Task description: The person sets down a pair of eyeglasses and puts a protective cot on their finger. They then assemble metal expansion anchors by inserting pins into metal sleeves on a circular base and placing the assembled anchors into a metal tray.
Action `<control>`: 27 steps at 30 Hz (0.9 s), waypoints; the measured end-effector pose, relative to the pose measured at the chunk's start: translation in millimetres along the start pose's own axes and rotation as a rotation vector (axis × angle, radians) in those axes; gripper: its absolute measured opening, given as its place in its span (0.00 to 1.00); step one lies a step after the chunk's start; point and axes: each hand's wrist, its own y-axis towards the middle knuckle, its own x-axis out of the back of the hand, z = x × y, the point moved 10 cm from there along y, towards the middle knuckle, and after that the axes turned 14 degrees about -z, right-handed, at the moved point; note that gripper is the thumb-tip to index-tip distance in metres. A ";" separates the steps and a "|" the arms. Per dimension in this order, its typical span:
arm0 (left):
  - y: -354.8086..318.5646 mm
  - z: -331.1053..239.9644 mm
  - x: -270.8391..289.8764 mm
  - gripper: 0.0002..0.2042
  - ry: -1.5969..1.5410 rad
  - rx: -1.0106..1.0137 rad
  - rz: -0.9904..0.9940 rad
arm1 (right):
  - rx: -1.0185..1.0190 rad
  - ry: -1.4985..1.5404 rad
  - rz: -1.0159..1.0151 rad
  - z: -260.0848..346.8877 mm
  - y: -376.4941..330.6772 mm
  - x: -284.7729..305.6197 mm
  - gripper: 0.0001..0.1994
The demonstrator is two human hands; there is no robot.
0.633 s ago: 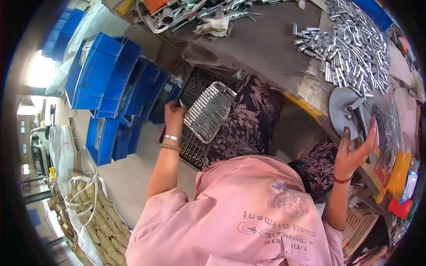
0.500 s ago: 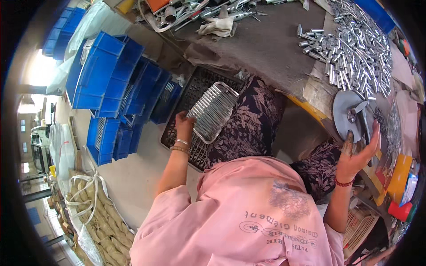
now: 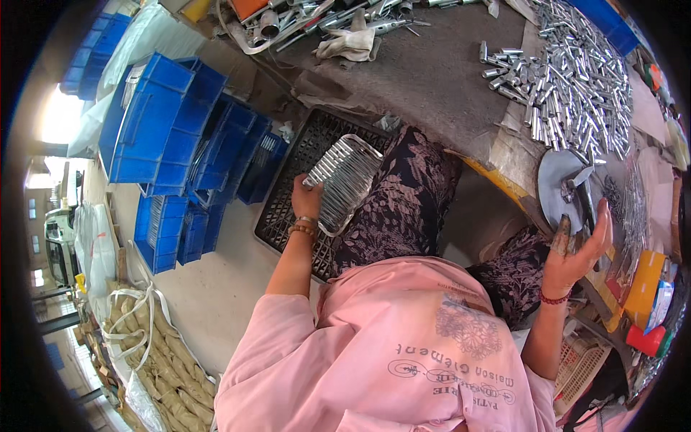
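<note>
The left grip [image 3: 306, 198], fingers bent, hold unclear, is nearer the slim silver metal rods [image 3: 347, 181] just right, slanting far-left to near-right; the right grip [image 3: 574, 253] is spread, apparently empty.

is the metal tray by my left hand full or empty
Looks filled: slim silvery rods lie side by side across most of the metal tray at your left hand.

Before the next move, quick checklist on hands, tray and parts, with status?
1. Left hand at tray's left edge: ok.
2. Rods side by side in tray: ok.
3. Left fingers gripping a rod: cannot tell.
4. Visible gap between tray and left leg: not ok, they meet in view.
5. Right hand open: ok.
6. Right hand off disc: cannot tell, they overlap in view.
</note>
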 end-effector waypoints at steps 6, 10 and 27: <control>27.5 -36.0 55.5 0.17 -0.524 -0.311 -0.334 | 0.019 -0.055 -0.012 4.8 -2.4 0.5 0.32; -18.2 -204.3 110.0 0.10 -0.748 -0.391 -0.207 | -0.076 0.102 -0.037 -1.5 -2.2 9.2 0.33; -237.3 -474.1 -1.0 0.07 -0.034 -1.454 0.215 | -0.144 0.253 -0.007 -2.6 8.7 24.8 0.34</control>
